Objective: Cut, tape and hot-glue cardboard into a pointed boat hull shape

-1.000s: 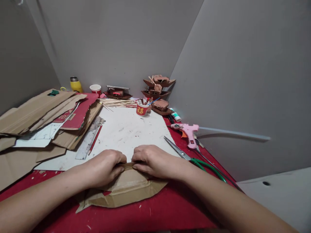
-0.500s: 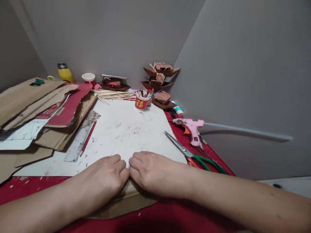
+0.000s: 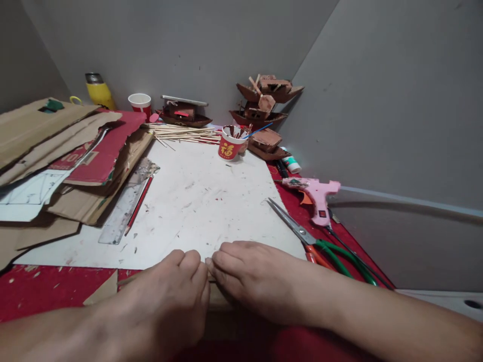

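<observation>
Head view, looking down at a table (image 3: 33, 289) covered in red. Toward the back, a red-and-white paper cup (image 3: 230, 146) with a gold character holds brown-stained pieces; a blue stick (image 3: 258, 130) leans at its rim. Farther back on the left stand a second cup (image 3: 140, 105), its contents out of sight, and a yellow bottle (image 3: 100, 94) with a dark cap.

A cardboard piece (image 3: 218, 297) lies at the near edge of a white sheet (image 3: 196, 201), under both hands. Its visible edge runs left to right, and a pale corner juts out on the left, beside the left forearm. The left hand (image 3: 169, 294) and right hand (image 3: 245, 274) sit almost knuckle to knuckle, fingers curled in tight, gripping the cardboard; the fingertips are mostly hidden. The hands cover most of the piece, and its near part sinks into shadow. Green-handled scissors (image 3: 302, 234) lie right of the sheet, partly behind the right forearm.
</observation>
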Motion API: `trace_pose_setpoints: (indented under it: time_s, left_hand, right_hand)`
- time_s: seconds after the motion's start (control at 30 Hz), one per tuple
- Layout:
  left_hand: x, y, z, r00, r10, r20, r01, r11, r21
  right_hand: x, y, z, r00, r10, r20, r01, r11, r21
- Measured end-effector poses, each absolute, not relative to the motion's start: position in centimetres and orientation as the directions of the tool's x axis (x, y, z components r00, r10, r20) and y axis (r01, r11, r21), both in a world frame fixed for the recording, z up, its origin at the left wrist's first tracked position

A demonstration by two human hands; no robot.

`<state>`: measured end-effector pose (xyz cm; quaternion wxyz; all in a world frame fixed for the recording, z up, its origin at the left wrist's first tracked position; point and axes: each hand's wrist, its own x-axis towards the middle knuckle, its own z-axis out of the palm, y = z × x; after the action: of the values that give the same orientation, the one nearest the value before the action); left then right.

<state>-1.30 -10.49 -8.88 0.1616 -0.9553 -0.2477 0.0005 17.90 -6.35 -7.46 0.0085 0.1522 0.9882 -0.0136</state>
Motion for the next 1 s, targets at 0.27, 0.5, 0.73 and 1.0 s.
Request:
trace_pose_setpoints:
  time_s: [0.27,0.5,0.73,1.0]
  left_hand:
    - [-1.0,-10.9,-8.2,0.882,0.466,-0.073,0.420,-0.847,-0.325]
    - [-1.6,-11.1,-7.8,0.813,0.582,-0.028,0.577,-0.810,-0.105]
    - [-4.7,-10.0,-6.6,0.690,0.724,-0.010,0.702,-0.665,0.255]
    - [-6.8,-8.0,-5.7,0.570,0.817,-0.083,0.728,-0.456,0.513]
  right_hand:
    - [18.2,-7.2,-8.2,-0.946,0.320,-0.039,0.321,0.947,-0.002]
    - [18.2,-7.9,-7.5,-0.955,0.296,-0.025,0.292,0.951,0.103]
    - [18.5,-7.7,-6.6,-0.913,0.406,-0.031,0.407,0.910,-0.084]
    - [18.9,-3.7,-6.0,-0.839,0.542,0.039,0.502,0.801,-0.327]
